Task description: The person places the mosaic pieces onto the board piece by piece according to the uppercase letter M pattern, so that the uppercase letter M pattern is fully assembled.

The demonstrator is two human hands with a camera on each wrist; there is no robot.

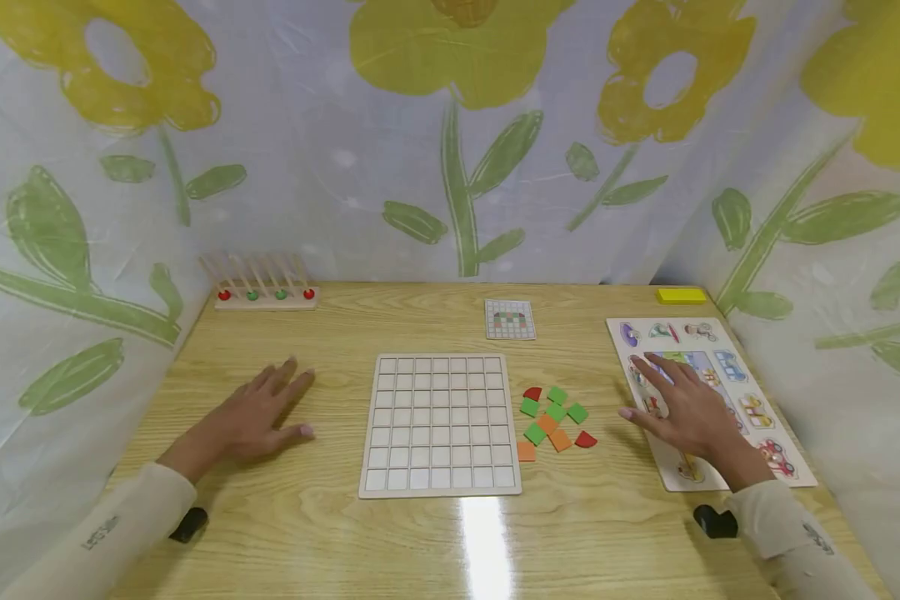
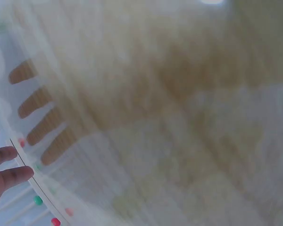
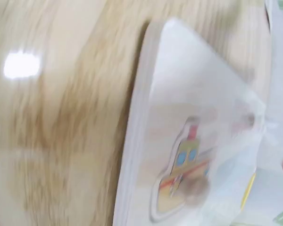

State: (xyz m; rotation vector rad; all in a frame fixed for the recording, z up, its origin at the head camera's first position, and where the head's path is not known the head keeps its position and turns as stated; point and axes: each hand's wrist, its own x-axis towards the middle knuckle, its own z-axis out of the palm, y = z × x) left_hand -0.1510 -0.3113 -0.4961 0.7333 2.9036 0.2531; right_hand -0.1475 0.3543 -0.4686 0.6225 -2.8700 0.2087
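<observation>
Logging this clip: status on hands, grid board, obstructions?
Left hand empty. Right hand empty, over vehicle puzzle board. Grid board unfilled, nothing covering it; tiles beside.

Looks like a children's play or learning corner — hung at the back and both sides with pale sheeting [image 1: 315,158] printed with yellow flowers [image 1: 408,58]. Furnished with a wood-grain table [image 1: 292,542], bearing a toy peg stand [image 1: 266,304] with red and green beads [image 1: 281,294], a gridded board [image 1: 440,425], coloured tiles [image 1: 557,412], a picture puzzle [image 1: 742,387]. Hard to tell — home or classroom.

A pale square gridded board [image 1: 441,423] lies flat, left of a slightly askew vehicle-picture board [image 1: 735,388].
</observation>
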